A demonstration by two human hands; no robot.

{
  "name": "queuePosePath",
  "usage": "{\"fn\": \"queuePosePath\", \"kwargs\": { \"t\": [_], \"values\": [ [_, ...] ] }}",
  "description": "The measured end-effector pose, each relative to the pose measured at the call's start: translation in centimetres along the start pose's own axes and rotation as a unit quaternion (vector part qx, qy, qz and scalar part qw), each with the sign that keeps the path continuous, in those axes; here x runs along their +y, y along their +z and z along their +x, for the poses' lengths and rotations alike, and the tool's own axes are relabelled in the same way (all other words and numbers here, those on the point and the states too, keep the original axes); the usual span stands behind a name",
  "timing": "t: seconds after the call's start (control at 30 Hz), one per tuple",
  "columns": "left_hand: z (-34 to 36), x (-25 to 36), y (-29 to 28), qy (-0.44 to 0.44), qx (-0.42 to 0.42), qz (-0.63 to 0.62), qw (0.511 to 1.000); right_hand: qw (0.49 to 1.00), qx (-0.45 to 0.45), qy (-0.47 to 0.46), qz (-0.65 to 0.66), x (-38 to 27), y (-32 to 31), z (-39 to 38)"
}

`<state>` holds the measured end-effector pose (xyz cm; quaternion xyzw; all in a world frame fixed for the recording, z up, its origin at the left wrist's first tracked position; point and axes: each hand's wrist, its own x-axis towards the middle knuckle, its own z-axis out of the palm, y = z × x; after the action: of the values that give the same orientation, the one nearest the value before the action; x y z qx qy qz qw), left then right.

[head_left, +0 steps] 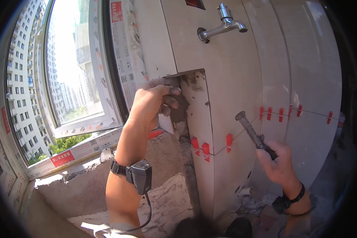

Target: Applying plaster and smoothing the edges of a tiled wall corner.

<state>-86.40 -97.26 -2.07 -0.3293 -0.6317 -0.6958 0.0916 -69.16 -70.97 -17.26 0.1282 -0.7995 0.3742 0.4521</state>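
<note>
My left hand [156, 101] is raised to a notch in the wall tiling beside the window, its fingers curled around the edge of a pale tile piece [167, 123]. Most of that piece is hidden behind the hand. Wet-looking dark grey mortar [181, 109] lies right by the fingertips. My right hand [277, 160] grips a mortar-caked bar-shaped tool [250, 129] by its lower end. The tool tilts up to the left, with a flat round end at the top, apart from the wall. Its exact kind does not show.
A chrome tap [226, 27] juts from the tiled wall above. Red tile wedges [205, 148] stick out of the joints. An open window [75, 67] stands at left over a rough ledge [79, 172]. A pipe stub [246, 191] pokes out low, near floor rubble.
</note>
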Motion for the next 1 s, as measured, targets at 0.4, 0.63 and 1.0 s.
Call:
{"fn": "queuePosePath", "kwargs": {
  "t": [0.4, 0.63, 1.0],
  "values": [
    [-2.1, 1.6, 3.5, 0.014, -0.027, -0.029, 0.999, 0.982, 0.006, 0.158, 0.102, 6.6, 1.1, -5.2],
    [-3.3, 1.9, 5.5, 0.041, -0.011, -0.03, 0.999, 0.958, 0.0, 0.221, 0.181, 7.1, 1.1, -7.5],
    [-3.8, 3.1, 7.6, 0.02, -0.021, 0.064, 0.998, 0.943, 0.032, 0.263, 0.202, 8.1, 1.5, -9.3]
  ]
}}
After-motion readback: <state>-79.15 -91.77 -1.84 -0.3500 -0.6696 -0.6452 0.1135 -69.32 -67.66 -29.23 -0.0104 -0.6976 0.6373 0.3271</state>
